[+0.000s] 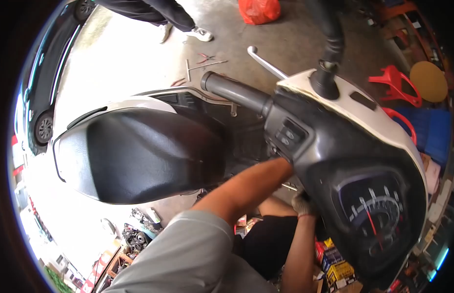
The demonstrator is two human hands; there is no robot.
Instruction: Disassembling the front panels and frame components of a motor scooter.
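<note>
A scooter with a black-and-white handlebar cover fills the right of the head view. Its round-scaled gauge faces up, with a red needle. My left forearm reaches across and passes behind the handlebar cover, so my left hand is hidden there. Below it, my right hand, in a pale knitted glove, is by the cover's lower edge; its fingers are mostly hidden, and what it touches cannot be made out. The black grip and silver brake lever stick out beyond my left arm.
The scooter's black seat lies to the left. On the floor are a T-handle wrench and red-handled pliers. A person's shoes, a red bag, a red plastic chair and stacked boxes stand around.
</note>
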